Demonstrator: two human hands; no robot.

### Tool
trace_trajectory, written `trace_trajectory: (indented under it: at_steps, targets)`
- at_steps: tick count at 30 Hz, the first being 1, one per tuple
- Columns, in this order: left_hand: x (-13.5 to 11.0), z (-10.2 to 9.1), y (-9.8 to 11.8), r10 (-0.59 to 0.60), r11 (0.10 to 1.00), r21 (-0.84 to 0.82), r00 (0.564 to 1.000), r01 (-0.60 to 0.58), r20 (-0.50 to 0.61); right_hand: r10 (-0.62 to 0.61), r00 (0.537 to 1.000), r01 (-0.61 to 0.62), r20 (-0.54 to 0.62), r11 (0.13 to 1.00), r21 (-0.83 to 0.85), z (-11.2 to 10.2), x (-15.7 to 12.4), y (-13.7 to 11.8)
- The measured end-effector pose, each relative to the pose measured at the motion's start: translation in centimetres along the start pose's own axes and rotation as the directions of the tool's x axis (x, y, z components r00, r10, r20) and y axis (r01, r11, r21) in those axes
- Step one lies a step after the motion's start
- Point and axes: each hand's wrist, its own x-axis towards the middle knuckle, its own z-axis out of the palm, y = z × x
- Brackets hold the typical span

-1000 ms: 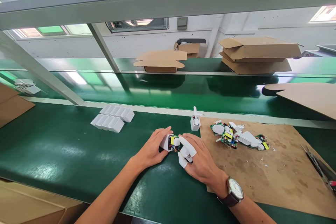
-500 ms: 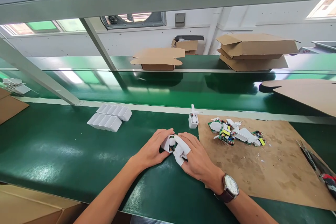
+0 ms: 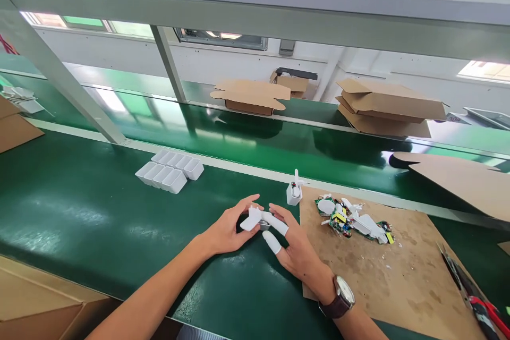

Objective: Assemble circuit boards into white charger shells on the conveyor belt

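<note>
Green surface (image 3: 79,212) carries white trays (image 3: 169,172) at centre left, an upright white housing (image 3: 294,195) beside a stained cardboard sheet (image 3: 398,276) at lower right, the left hand (image 3: 229,228) and right hand (image 3: 297,247) resting between them

Both forearms bare up to the frame edge. Left hand (image 3: 229,228): bare, fingers uncovered. Right hand (image 3: 297,247): two white finger cots (image 3: 273,241), one over the thumb and one over the index finger, smooth and matte, rounded at the tips. Right wrist: wristwatch (image 3: 343,293) with round silver-toned case, pale dial and dark brown strap, probably leather. Dial markings too small to read.
</note>
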Motion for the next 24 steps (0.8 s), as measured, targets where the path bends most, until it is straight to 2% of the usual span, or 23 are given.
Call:
trace_trajectory:
  at_steps: [2,4,9,11,13,18,24]
  targets:
    - [-0.05,-0.11,0.19,-0.024,0.999,-0.037,1.0,0.024,0.006,-0.017,0.997,0.016,0.073,1.0,0.011,0.43,0.06,0.16]
    - [-0.11,-0.2,0.32,-0.038,0.998,-0.039,0.999,0.039,0.015,-0.029,0.995,0.026,0.09,0.999,0.033,0.78,0.21,0.3]
    - [-0.28,-0.37,0.27,-0.039,0.999,0.02,0.999,0.039,-0.013,-0.042,0.999,0.042,-0.007,0.998,0.051,0.91,0.51,0.43]
    - [-0.34,-0.38,0.24,-0.01,0.999,0.047,0.999,0.011,-0.032,-0.034,0.996,0.037,-0.079,0.998,0.046,0.69,0.5,0.33]
    - [-0.38,-0.35,0.23,0.025,0.998,0.062,0.998,-0.022,-0.057,-0.023,0.994,0.028,-0.103,0.998,0.049,0.41,0.47,0.21]
    - [-0.33,-0.16,0.1,0.034,0.994,0.106,0.995,-0.023,-0.098,0.007,0.998,-0.011,0.067,0.998,0.062,0.25,0.27,0.3]
    - [-0.27,-0.16,-0.1,0.077,0.985,0.163,0.989,-0.055,-0.128,0.031,0.997,-0.033,0.067,0.999,0.038,0.95,-0.04,0.54]
